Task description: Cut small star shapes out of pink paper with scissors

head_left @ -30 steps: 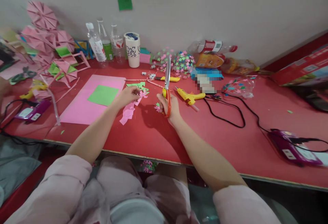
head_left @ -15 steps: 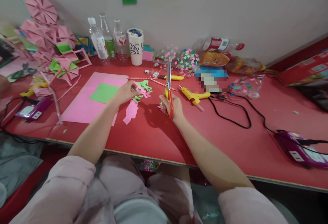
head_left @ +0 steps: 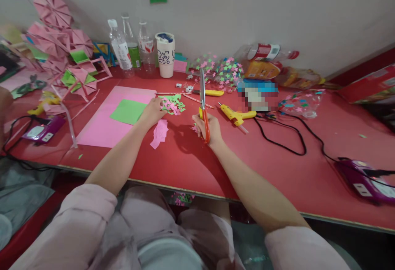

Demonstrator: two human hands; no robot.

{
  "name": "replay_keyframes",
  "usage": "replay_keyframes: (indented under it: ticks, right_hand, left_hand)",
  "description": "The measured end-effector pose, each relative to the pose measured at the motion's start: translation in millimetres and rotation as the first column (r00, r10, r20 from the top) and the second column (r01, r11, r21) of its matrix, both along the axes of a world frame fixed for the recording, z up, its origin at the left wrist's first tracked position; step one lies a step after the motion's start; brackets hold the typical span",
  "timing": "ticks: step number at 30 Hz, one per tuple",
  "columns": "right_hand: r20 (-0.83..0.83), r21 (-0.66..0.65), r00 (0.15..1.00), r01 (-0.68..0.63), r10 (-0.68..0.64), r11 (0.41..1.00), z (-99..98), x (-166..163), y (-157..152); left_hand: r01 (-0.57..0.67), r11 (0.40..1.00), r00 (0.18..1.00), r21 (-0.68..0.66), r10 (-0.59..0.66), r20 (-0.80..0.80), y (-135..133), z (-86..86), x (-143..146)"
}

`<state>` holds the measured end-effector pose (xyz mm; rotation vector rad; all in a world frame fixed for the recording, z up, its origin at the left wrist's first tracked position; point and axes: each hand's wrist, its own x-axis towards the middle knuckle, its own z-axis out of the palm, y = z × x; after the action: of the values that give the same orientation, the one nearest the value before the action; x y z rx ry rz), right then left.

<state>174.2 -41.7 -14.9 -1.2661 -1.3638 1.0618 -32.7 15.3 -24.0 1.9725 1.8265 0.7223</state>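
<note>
pink strips [head_left: 159, 133] on the table [head_left: 182, 167] | right hand [head_left: 212, 129]: grip closed round scissors [head_left: 203, 103], paper bits [head_left: 194, 128] near its thumb | left hand [head_left: 153, 112]: grip curled beside pink-and-green scraps [head_left: 175, 106], whether holding any cannot tell | farther: yellow knife [head_left: 214, 93], cup [head_left: 166, 58]

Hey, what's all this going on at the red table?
A person sits at the red table with scissors in the right hand, blades pointing up. The left hand is at a small pile of pink and green paper scraps. Loose pink paper pieces lie nearer the person. To the left, a green sheet lies on a larger pink sheet.
</note>
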Motion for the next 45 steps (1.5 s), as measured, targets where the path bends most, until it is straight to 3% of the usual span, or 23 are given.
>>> replay_keyframes:
  ticks: [3,5,7,9,10,19,23,26,28,33,38,42,45]
  right_hand:
    - [-0.007,0.006,1.0,-0.01,0.01,1.0,0.4,0.3,-0.1]
    - [-0.012,-0.001,1.0,-0.002,0.002,1.0,0.7,0.5,0.4]
    - [-0.01,-0.02,1.0,0.014,-0.014,1.0,0.7,0.5,0.9]
    - [0.005,-0.022,1.0,0.022,-0.022,1.0,0.2,0.4,1.4]
    - [0.014,-0.016,1.0,0.023,-0.023,1.0,-0.1,0.3,1.6]
    - [0.033,-0.01,0.999,0.009,-0.008,1.0,0.5,0.2,0.1]
    - [0.032,-0.021,0.999,0.017,-0.016,1.0,2.0,-0.5,-0.1]
    - [0.024,-0.041,1.0,0.001,0.0,0.999,3.3,-2.1,-1.4]
    - [-0.009,-0.058,0.999,-0.031,0.031,0.998,5.1,-3.7,-3.8]
    - [-0.113,-0.083,0.986,-0.132,0.122,0.988,11.1,-6.7,-11.5]
    - [-0.199,-0.043,0.973,-0.129,0.118,0.991,12.6,-6.6,-13.1]
    - [-0.234,-0.008,0.967,-0.101,0.097,0.995,11.3,-5.9,-12.2]
    - [-0.246,0.034,0.966,-0.074,0.08,0.997,10.2,-5.9,-11.9]
  left_hand:
    - [-0.017,0.999,0.992,0.04,0.012,0.127,1.1,2.9,-3.2]
    - [0.018,0.999,0.993,0.044,-0.022,0.113,-4.3,12.0,-6.9]
    - [0.121,0.989,0.993,-0.087,-0.121,0.01,-12.3,22.4,-11.1]
    - [0.24,0.931,0.964,-0.276,-0.263,-0.049,-19.2,29.9,-14.4]
    - [0.261,0.918,0.954,-0.298,-0.293,-0.068,-21.4,32.0,-15.3]
    - [0.246,0.912,0.955,-0.329,-0.286,-0.079,-18.5,34.6,-14.4]
    - [0.295,0.907,0.95,-0.301,-0.245,0.192,-20.2,40.9,-18.4]
    - [0.358,0.885,0.854,-0.297,-0.182,0.488,-22.5,47.2,-17.5]
    - [0.388,0.878,0.787,-0.28,-0.157,0.597,-23.8,49.4,-13.1]
    - [0.334,0.929,0.656,-0.157,-0.11,0.747,-25.8,45.3,5.7]
    - [0.387,0.917,0.492,-0.095,-0.118,0.862,-29.0,41.1,17.7]
    - [0.476,0.874,0.426,-0.095,-0.135,0.895,-33.3,40.1,22.6]
    - [0.581,0.796,0.456,-0.168,-0.148,0.878,-37.4,36.5,30.8]
